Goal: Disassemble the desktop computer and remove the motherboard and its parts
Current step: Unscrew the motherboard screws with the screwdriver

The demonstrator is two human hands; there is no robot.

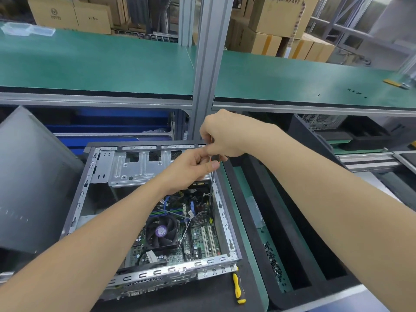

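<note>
A: Where's the computer case (175,270)?
B: Lid off, lying flat on the bench (202,296), approx 6 o'clk of view. Motherboard (198,239) sits inside on the bottom, w/ a black fan (161,233) at its 9 o'clk & white card slots (208,240) toward 4. Metal drive cage (135,165) fills the case's 12 o'clk end. Wires cross the board.
A: Hands?
B: Both on one screwdriver (216,157), black & orange handle, over the case's 1 o'clk corner. Right hand (222,136) on top, fingers curled round the handle. Left hand (191,167) just below, thumb & fingers pinching the handle's lower end. Shaft drops into the case by its right wall; can't see the tip.
A: Other containers?
B: Black foam tray (281,300) at 4 o'clk, just beside the case. A heap of small black screws (273,262) lies in the compartment nearest the case. Next compartment: can't tell contents.
A: Anything else?
B: Yellow screwdriver (237,289) on the bench at 5 o'clk, by the case's front corner. Grey side panel (33,176) stands at 9. Green shelf (90,64) above, w/ a clear plastic box (27,30) on it at 11 & cardboard boxes (270,19) behind at 12–1. Blue bins (108,122) under the shelf at 10.
</note>
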